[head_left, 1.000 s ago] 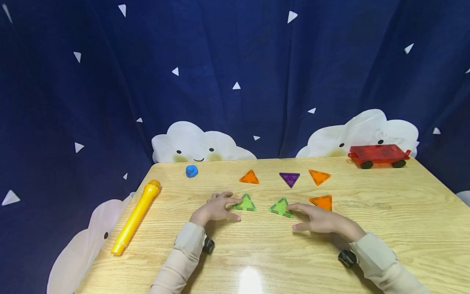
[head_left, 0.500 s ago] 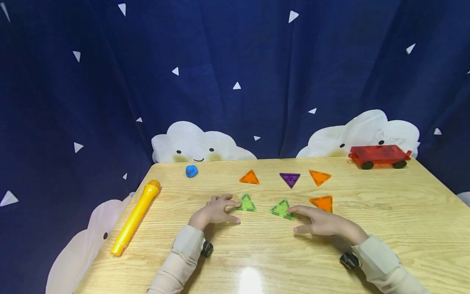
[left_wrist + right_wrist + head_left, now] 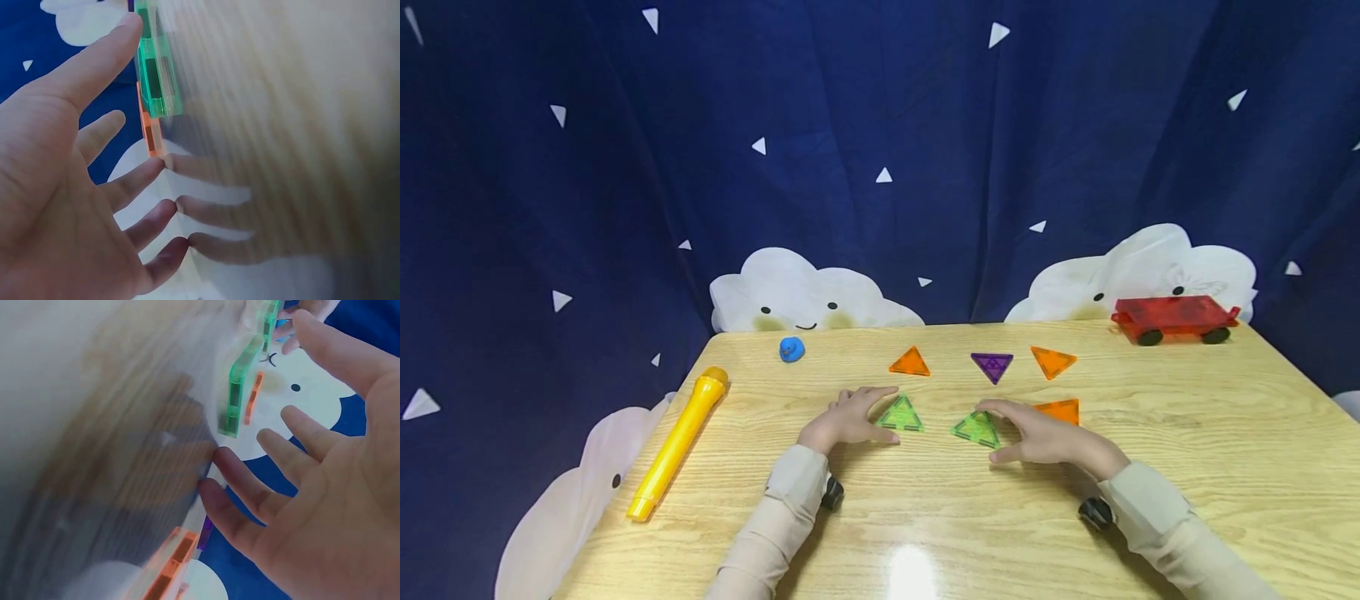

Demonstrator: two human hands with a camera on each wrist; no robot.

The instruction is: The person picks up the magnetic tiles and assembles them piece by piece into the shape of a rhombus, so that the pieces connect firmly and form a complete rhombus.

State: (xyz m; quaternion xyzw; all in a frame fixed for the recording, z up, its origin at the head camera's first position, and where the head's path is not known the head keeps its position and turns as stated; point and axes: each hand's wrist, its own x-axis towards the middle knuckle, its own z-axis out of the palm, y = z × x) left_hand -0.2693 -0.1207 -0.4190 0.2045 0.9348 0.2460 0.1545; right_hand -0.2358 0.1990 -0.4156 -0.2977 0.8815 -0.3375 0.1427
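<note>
Two green see-through triangle tiles lie flat on the table, the left green tile [image 3: 901, 415] a short way from the right green tile [image 3: 976, 429]. My left hand [image 3: 848, 419] is beside the left one, thumb at its near side and forefinger at its far side. In the left wrist view its fingers are spread, with several fingertips [image 3: 167, 209] on the tabletop. My right hand [image 3: 1041, 435] reaches over the right tile's edge, forefinger beyond it and thumb nearer me. The right wrist view has these fingers spread too, some fingertips [image 3: 212, 490] touching the table. Neither hand grips a tile.
Behind are an orange triangle [image 3: 910, 362], a purple triangle [image 3: 992, 365] and another orange triangle [image 3: 1053, 362]. A third orange triangle [image 3: 1063, 411] is partly behind my right hand. Around them are a yellow microphone-shaped stick [image 3: 677, 446], a blue duck [image 3: 792, 349] and a red wheeled base [image 3: 1176, 318].
My left hand has moved right and its forefinger now lies beyond the left green tile. My right hand has shifted left and forward around the right green tile. The tiles stay nearly in place.
</note>
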